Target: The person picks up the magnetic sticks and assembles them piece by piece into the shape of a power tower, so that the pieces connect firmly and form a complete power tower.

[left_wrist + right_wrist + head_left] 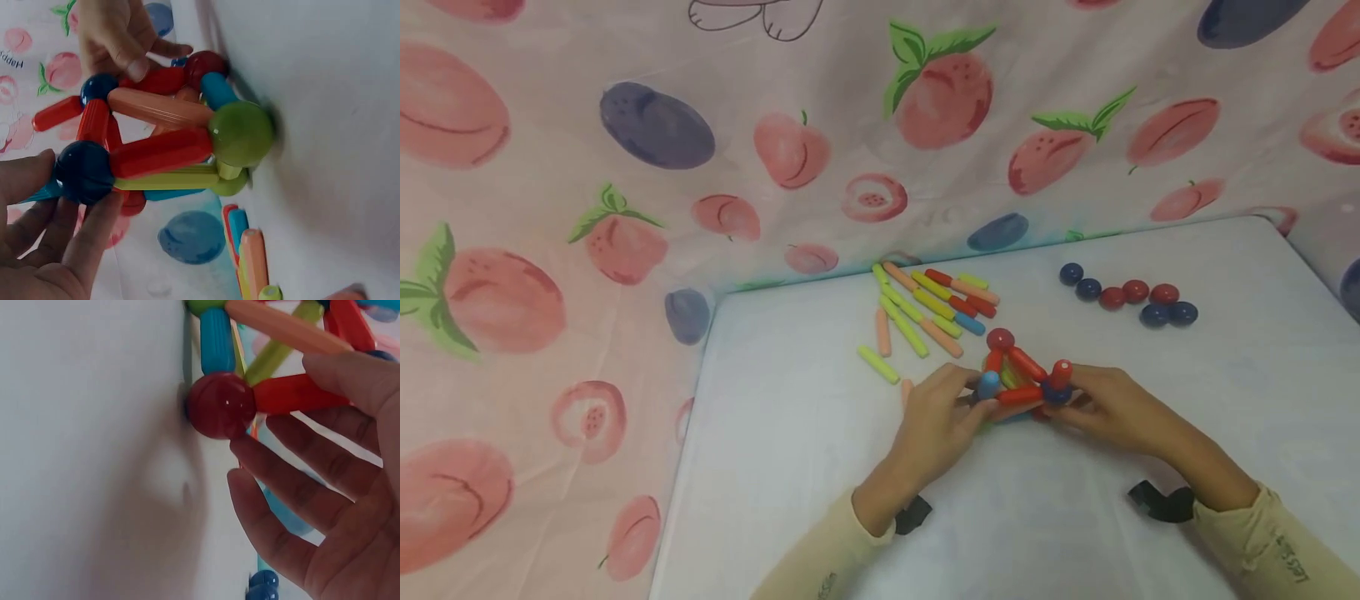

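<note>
Both hands are on a frame built of coloured rods and balls, standing at the white table's middle. My left hand [936, 425] pinches its dark blue ball [84, 172] between thumb and fingers; a light blue rod [988, 385] sticks up from that ball. On the other side my right hand [1120, 408] grips an upright red rod [294, 394], just above a dark red ball [222, 405] at the base. A short red rod [1062, 373] points up from the corner ball by the right hand. Low in the left wrist view is a green ball [242, 134], joined to red and salmon rods.
Loose yellow, salmon, red and blue rods [934, 292] lie in a group behind the frame. Several dark blue and red balls [1135, 291] sit at the back right. A fruit-print cloth [820, 317] hangs behind the table [790, 467]. Black straps [1161, 502] show near the wrists.
</note>
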The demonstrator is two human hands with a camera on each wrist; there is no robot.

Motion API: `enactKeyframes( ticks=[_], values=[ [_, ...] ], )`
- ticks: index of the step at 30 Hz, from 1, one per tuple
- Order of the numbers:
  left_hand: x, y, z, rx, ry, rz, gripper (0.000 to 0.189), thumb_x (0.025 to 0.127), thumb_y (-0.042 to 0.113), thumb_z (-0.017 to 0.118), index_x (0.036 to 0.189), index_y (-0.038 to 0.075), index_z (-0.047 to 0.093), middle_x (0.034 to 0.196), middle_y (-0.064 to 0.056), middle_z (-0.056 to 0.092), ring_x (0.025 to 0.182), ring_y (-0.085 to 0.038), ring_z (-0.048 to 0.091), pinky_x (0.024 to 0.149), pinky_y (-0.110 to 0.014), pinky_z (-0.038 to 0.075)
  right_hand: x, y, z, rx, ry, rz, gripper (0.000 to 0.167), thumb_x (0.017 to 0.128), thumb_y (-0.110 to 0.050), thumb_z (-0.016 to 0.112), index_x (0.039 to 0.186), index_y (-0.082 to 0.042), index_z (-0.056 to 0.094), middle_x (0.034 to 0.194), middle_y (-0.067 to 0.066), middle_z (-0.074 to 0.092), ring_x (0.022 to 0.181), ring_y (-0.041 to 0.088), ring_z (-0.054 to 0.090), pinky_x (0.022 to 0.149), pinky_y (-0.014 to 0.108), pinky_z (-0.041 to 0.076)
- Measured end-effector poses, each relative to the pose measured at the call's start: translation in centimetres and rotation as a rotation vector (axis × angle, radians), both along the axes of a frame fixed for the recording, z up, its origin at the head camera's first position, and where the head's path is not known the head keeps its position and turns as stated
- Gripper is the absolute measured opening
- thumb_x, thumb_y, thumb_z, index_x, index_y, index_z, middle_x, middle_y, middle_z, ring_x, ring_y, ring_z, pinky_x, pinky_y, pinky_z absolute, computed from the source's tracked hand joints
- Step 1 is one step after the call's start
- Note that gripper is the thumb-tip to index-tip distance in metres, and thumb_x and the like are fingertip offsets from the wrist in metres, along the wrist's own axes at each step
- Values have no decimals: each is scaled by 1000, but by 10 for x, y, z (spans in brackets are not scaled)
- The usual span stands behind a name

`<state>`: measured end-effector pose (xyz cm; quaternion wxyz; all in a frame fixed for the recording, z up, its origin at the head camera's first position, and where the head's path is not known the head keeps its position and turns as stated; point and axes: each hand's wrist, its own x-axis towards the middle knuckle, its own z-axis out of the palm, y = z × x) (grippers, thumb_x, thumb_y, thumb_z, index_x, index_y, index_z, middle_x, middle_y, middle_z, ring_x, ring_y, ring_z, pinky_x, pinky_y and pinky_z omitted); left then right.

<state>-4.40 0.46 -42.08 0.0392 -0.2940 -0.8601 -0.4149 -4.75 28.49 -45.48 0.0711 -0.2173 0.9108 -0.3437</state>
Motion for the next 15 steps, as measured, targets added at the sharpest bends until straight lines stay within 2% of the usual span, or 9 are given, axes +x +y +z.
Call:
enactKeyframes(
  ticks=[5, 7, 10, 12, 13, 15],
  values=[
    [10, 3, -4, 38, 82, -61, 32, 89, 13, 80, 115, 7, 64, 107, -3, 67, 106, -9, 69, 89, -14, 54, -3, 9, -1, 19, 3, -2, 33, 84, -13, 83, 108, -29, 68, 106, -10, 75, 96, 14, 72, 75, 24, 60],
    [12, 4, -3, 38, 84, -100, 35, 87, 11, 81, 118, 7, 64, 109, -3, 68, 106, -10, 68, 89, -13, 54, -6, 12, -2, 21, 32, 0, 33, 84, -11, 83, 110, -25, 68, 105, -9, 75, 97, 15, 72, 75, 27, 61],
    [11, 1, -1, -13, 62, -165, 41, 89, 13, 80, 127, 9, 65, 112, -3, 69, 105, -10, 67, 90, -10, 51, -12, 18, -4, 21, 65, -6, 31, 86, -9, 81, 111, -21, 67, 104, -8, 75, 98, 19, 72, 77, 33, 62],
    [4, -7, -1, -56, 17, -190, 40, 92, 16, 78, 129, 8, 66, 112, -3, 71, 103, -11, 68, 90, -12, 52, -18, 21, -6, 14, 58, -17, 30, 88, -8, 79, 112, -19, 66, 105, -6, 75, 100, 22, 72, 79, 38, 62],
    [-3, -12, -1, -89, -8, -184, 38, 94, 18, 75, 129, 9, 66, 112, -3, 72, 102, -11, 68, 90, -13, 53, -21, 23, -6, 10, 43, -25, 29, 89, -8, 77, 113, -18, 65, 106, -3, 75, 102, 24, 72, 81, 41, 62],
    [-26, -24, -4, -153, -66, -129, 31, 98, 19, 69, 127, 9, 68, 114, -3, 72, 103, -13, 69, 90, -19, 55, -29, 26, -6, 18, -8, -52, 26, 93, -9, 73, 117, -14, 63, 111, 4, 74, 107, 31, 71, 86, 47, 61]
  ],
)
